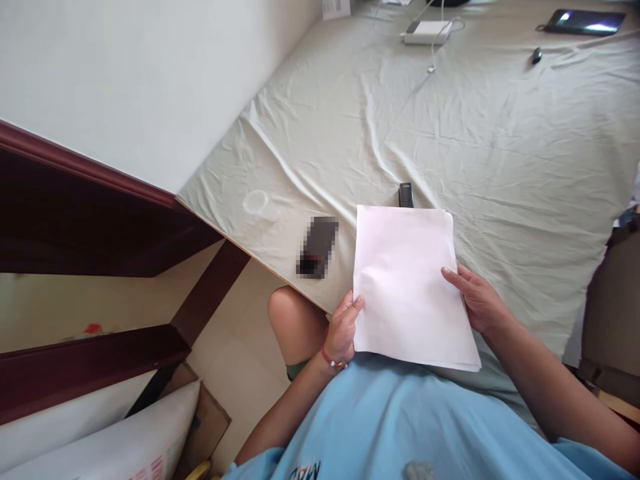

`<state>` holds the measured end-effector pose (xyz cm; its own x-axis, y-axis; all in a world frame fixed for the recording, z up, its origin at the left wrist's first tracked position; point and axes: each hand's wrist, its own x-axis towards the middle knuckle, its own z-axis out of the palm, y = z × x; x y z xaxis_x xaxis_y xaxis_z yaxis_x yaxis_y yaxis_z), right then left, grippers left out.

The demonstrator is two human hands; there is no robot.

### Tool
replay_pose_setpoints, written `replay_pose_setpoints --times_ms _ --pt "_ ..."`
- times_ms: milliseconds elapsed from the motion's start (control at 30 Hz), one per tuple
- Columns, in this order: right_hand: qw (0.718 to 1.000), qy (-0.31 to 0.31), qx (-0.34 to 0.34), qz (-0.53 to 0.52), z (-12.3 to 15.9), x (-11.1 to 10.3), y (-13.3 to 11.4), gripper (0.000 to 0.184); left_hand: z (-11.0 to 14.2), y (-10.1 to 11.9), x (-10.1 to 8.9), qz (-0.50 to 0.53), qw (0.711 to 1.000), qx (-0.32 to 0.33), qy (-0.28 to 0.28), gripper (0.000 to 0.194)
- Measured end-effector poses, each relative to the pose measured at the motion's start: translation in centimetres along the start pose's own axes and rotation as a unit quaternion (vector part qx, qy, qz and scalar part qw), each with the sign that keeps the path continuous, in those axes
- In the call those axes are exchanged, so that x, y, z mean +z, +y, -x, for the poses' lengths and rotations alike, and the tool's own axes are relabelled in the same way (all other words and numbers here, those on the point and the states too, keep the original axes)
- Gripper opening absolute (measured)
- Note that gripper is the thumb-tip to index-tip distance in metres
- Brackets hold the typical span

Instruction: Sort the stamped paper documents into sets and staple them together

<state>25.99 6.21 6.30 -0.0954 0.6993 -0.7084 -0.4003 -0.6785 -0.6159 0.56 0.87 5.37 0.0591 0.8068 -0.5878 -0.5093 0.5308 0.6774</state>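
Observation:
A small stack of white paper sheets [405, 287] is held between my two hands, over the near edge of the cloth-covered table and close to my blue shirt. My left hand [344, 327] grips the left edge, thumb on top and fingers underneath. On the right edge, my right hand [475, 293] has its thumb on the upper face, with the other fingers mostly hidden beneath. Just past the top edge of the sheets, a black stapler-like object [407, 195] shows in part. A dark, pixelated rectangular object [319, 247] lies to the left of the paper.
A wrinkled pale cloth [500, 147] covers the table. Toward the back are a white box-like device [427, 32] with cables, a dark shiny pouch [585, 22] and a small black item [537, 55]. A clear round lid [255, 202] lies left. Dark wooden furniture [100, 207] stands beside the table.

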Motion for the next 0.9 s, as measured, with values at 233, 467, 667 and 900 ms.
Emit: replay_pose_setpoints --times_ms 233,467,667,900 --pt "0.996 0.085 0.023 -0.019 0.5 -0.1 0.9 0.037 0.6 -1.9 -0.6 -0.091 0.996 0.008 0.013 0.069" --pt "0.997 0.069 0.012 -0.014 0.6 1.1 2.7 0.03 2.6 -1.5 -2.6 -0.25 0.968 -0.032 -0.016 0.078" --pt "0.999 -0.004 -0.036 0.022 0.8 0.0 2.6 0.04 2.3 2.5 -5.1 -0.381 0.922 0.029 -0.057 0.063" --pt "0.994 -0.074 -0.068 0.028 1.0 0.6 2.6 0.047 -2.8 7.4 -2.5 -0.145 0.977 0.144 -0.06 0.07"
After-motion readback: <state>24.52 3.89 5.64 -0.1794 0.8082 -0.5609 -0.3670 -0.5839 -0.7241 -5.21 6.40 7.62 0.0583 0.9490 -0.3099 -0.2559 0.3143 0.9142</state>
